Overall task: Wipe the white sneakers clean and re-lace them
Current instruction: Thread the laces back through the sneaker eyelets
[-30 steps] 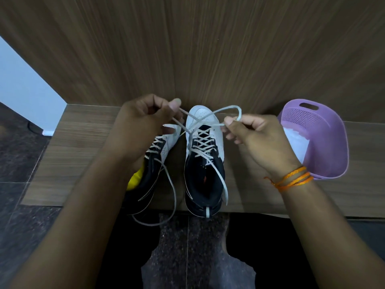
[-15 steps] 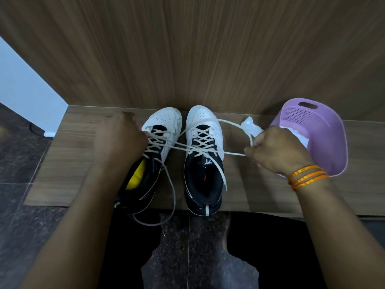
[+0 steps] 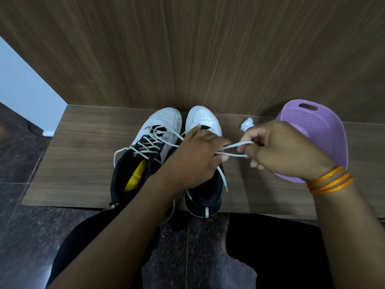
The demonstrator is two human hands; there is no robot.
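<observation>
Head view: both sneakers sat on the wooden counter; left hand and right hand each pinched the lace over the right sneaker; knot-tying seemingly underway; next likely drawing loops snug; left sneaker hung loose.

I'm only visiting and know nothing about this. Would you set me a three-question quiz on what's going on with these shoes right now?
1. True or false: both hands are gripping the white lace of the right sneaker.
2. What colour is the object inside the left sneaker? A) red B) yellow C) green
3. Fill in: the perforated basket beside the right hand is ____ in colour.

Key:
1. True: the left hand and the right hand each pinch a part of that lace, stretched between them.
2. B: a yellow insert shows in its opening.
3. Purple.
</observation>
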